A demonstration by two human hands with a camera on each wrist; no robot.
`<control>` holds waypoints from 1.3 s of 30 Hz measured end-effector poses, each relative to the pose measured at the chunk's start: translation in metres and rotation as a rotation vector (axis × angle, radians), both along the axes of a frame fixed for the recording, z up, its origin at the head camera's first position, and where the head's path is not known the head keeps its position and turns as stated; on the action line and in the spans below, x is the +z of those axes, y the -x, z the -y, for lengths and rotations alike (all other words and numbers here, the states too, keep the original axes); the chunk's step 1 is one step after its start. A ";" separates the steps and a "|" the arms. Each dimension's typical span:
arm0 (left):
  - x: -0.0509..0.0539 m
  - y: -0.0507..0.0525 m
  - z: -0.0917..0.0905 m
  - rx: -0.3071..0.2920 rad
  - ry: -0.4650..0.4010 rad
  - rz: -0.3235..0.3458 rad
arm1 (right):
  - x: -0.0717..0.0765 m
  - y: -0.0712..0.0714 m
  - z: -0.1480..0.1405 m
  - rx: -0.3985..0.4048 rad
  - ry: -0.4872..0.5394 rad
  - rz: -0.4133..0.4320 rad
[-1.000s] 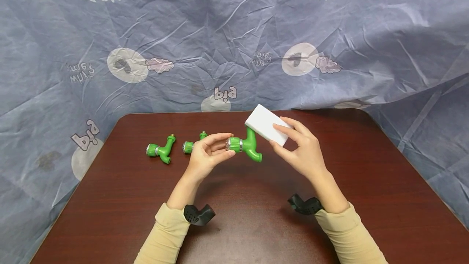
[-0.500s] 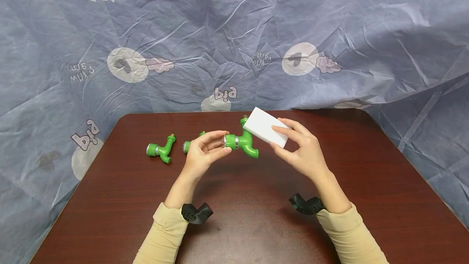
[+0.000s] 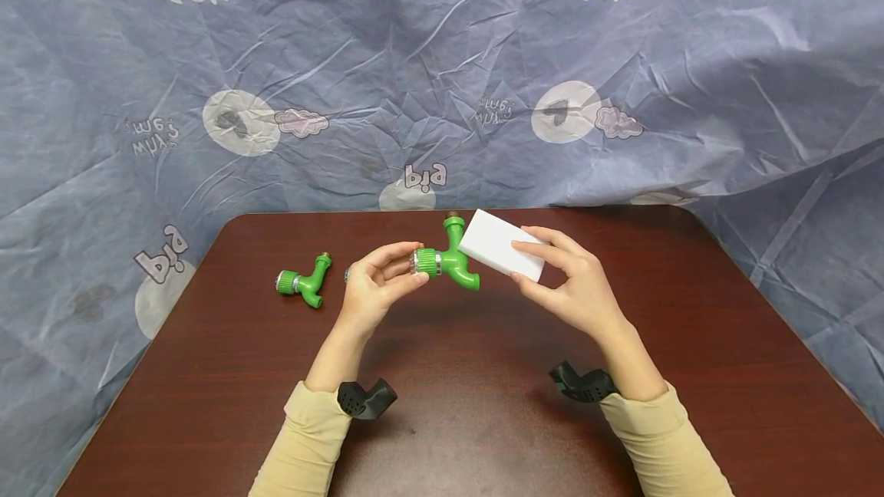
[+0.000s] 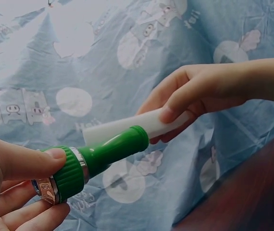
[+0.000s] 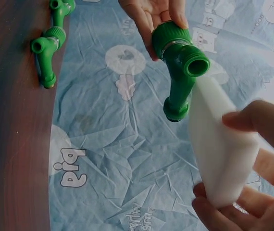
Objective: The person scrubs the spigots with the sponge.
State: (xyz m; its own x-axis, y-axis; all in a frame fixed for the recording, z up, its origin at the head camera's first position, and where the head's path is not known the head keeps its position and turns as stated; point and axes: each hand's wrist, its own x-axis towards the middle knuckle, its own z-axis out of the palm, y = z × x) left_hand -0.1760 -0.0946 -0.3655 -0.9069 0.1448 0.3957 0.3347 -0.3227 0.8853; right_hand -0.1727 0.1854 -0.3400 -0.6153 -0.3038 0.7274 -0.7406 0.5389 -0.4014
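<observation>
My left hand (image 3: 369,290) holds a green plastic tap (image 3: 456,259) by its ribbed knob, between thumb and fingers, above the table. The tap's brass-ended inlet points up and its spout points down to the right. My right hand (image 3: 576,278) grips a white sponge block (image 3: 500,244), thumb on one side and fingers on the other. One end of the sponge meets the tap body in the head view; whether it presses there I cannot tell. In the right wrist view the sponge (image 5: 218,144) lies right beside the tap (image 5: 178,72).
A second green tap (image 3: 304,281) lies on the dark red-brown table (image 3: 456,405) at the left. Another tap is almost wholly hidden behind my left hand; two lying taps show in the right wrist view, the nearer tap (image 5: 45,55) lower. A patterned blue-grey cloth (image 3: 442,98) hangs behind.
My left hand and the tap have shifted left and slightly up. The sponge has dropped a little, sliding from the tap's inlet down to its body, so the brass end now shows.
</observation>
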 end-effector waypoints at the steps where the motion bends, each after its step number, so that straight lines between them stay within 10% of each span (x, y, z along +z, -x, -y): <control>1: 0.000 0.000 0.000 0.000 -0.002 0.002 | 0.000 0.000 0.000 0.014 -0.003 0.002; 14: 0.004 -0.001 0.008 0.030 -0.041 -0.007 | 0.002 0.001 -0.005 0.018 0.011 0.019; 29: -0.003 0.004 0.019 -0.143 0.066 -0.046 | 0.031 -0.025 0.016 0.089 0.068 0.023; 39: -0.002 0.005 0.019 -0.101 0.008 -0.016 | 0.028 -0.024 0.021 0.102 0.043 0.011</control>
State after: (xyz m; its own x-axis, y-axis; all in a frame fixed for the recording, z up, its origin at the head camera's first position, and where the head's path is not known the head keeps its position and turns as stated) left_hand -0.1806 -0.1135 -0.3671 -0.8812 0.2382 0.4085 0.3149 -0.3487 0.8827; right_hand -0.1489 0.1647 -0.3125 -0.5905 -0.3342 0.7346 -0.7864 0.4427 -0.4307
